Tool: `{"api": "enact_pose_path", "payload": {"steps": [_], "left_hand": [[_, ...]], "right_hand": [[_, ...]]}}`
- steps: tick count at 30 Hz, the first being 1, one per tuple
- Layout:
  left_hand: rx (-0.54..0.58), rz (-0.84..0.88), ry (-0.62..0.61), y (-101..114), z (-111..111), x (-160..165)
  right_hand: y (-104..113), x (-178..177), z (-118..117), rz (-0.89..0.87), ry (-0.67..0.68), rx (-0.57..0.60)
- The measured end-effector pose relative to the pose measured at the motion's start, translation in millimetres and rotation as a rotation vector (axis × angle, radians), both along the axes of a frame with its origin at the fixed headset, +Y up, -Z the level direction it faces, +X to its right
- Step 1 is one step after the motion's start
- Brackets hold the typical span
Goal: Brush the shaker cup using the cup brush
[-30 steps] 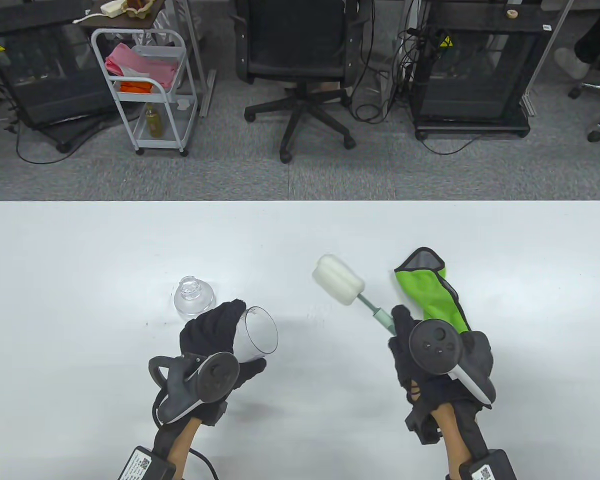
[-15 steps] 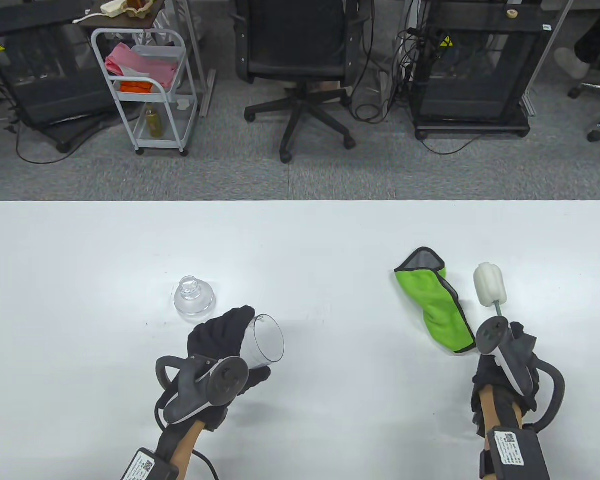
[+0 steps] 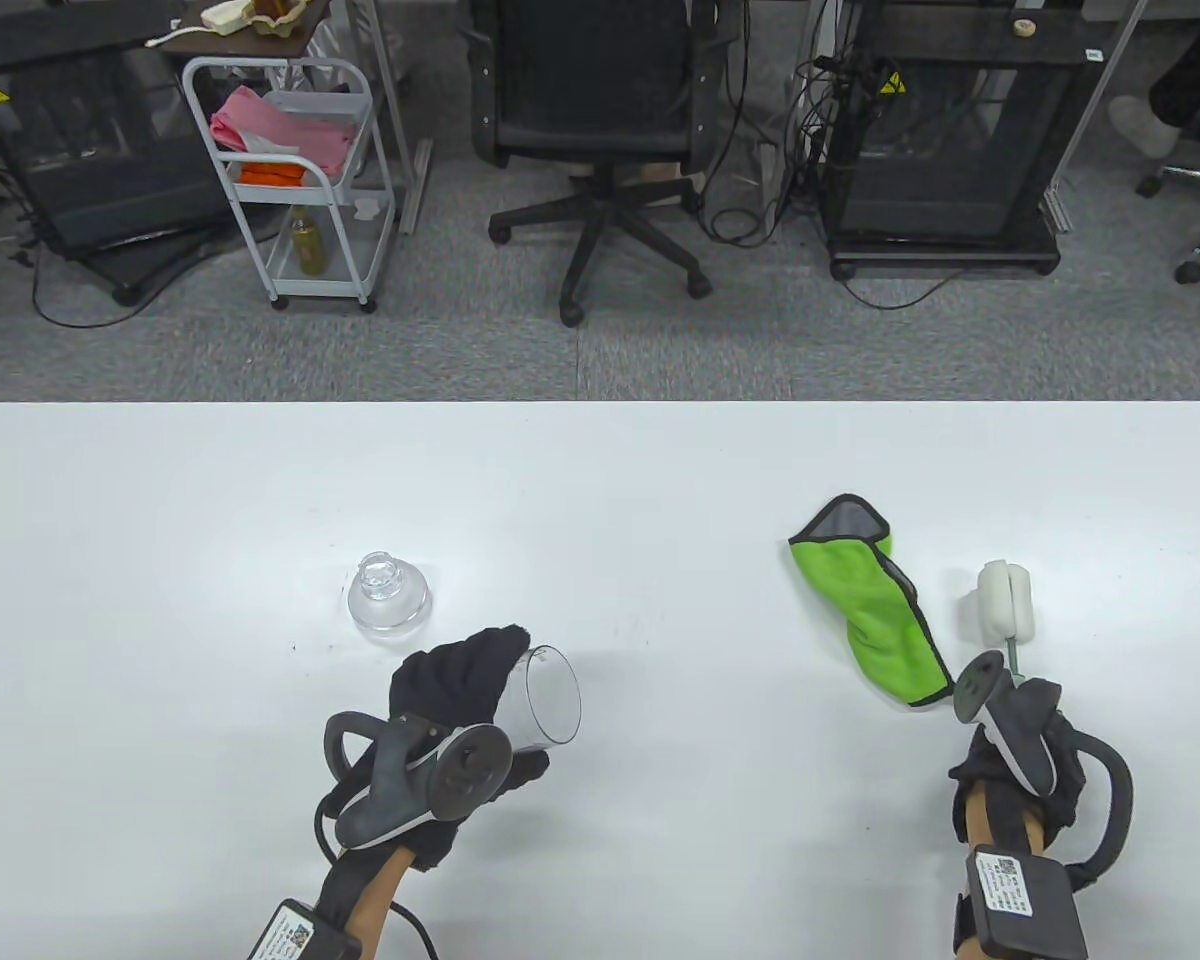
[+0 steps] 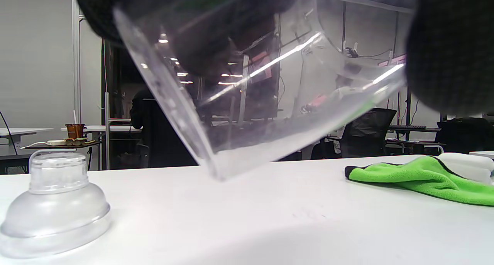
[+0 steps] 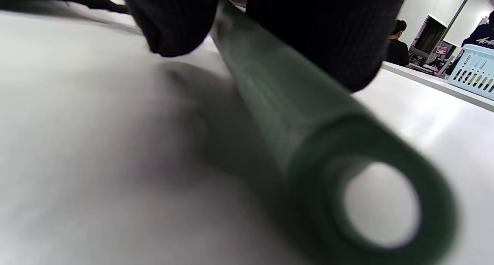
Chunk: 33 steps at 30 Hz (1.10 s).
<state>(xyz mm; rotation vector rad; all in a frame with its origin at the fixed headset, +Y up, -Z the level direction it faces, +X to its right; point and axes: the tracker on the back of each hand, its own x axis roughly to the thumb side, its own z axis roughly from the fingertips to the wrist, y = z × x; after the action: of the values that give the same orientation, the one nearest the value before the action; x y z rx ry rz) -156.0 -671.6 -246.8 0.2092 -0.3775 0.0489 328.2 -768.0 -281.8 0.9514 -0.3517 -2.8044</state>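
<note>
Your left hand grips the shaker cup tilted, mouth opening rightward, while your right hand grasps the cup brush well apart beside the green cloth, sponge pointing away, apparently low near the table.

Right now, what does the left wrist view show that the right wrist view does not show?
Only the left wrist view shows the clear shaker cup, tilted above the table in the left hand, the clear lid standing on the table, and the brush's white sponge head behind the cloth. Only the right wrist view shows the brush's green handle up close, with its end ring, held in the right hand. Both show the white table and the green cloth.
</note>
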Motion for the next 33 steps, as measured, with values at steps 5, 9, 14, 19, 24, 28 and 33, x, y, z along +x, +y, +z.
{"api": "enact_pose_path", "payload": {"steps": [5, 9, 14, 19, 24, 28, 33], "left_hand": [[-0.010, -0.012, 0.004, -1.5, -0.3, 0.0], [-0.012, -0.012, 0.011, -1.2, -0.2, -0.8], [-0.008, 0.010, 0.024, 1.2, -1.0, -5.2], [-0.008, 0.020, 0.027, 2.0, -1.9, -6.9], [-0.015, -0.003, 0.015, 0.2, -2.9, -3.2], [-0.023, -0.017, 0.015, -1.6, -4.2, -2.0], [-0.042, -0.026, 0.013, -1.1, -5.1, 0.2]], "right_hand": [[-0.6, 1.0, 0.2, -0.019, 0.005, -0.008], [15.8, -3.6, 1.6, -0.032, -0.003, 0.047], [65.5, -37.9, -6.0, 0.095, 0.132, 0.239], [87.8, -76.5, -35.1, -0.024, 0.263, 0.285], [66.0, -102.8, -77.2, -0.071, 0.366, 0.122], [32.4, -108.5, -102.6, -0.181, 0.340, -0.042], [3.4, -107.8, -119.4, -0.207, 0.336, -0.117]]}}
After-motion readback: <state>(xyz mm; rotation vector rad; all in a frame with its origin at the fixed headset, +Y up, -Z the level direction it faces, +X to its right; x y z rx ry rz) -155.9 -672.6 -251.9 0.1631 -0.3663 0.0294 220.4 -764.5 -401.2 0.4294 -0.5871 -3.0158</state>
